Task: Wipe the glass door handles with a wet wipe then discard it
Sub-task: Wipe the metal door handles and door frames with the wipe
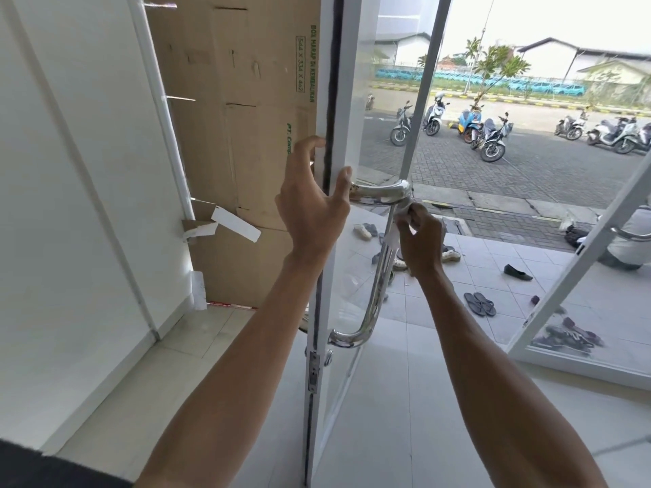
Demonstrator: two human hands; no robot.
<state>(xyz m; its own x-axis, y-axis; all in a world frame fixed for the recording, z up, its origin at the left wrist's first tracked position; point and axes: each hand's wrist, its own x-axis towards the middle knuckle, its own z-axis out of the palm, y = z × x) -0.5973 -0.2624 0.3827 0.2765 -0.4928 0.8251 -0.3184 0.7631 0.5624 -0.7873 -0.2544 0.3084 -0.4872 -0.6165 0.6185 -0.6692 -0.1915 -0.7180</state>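
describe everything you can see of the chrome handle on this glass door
The handle is a polished, mirror-like metal tube, a long upright bar curving at top and bottom back to the white door frame. It leans slightly in this view. The right hand pinches a white wet wipe around the bar just below the top bend. The left hand holds the door frame's edge, thumb beside the top arm; contact there is unclear.
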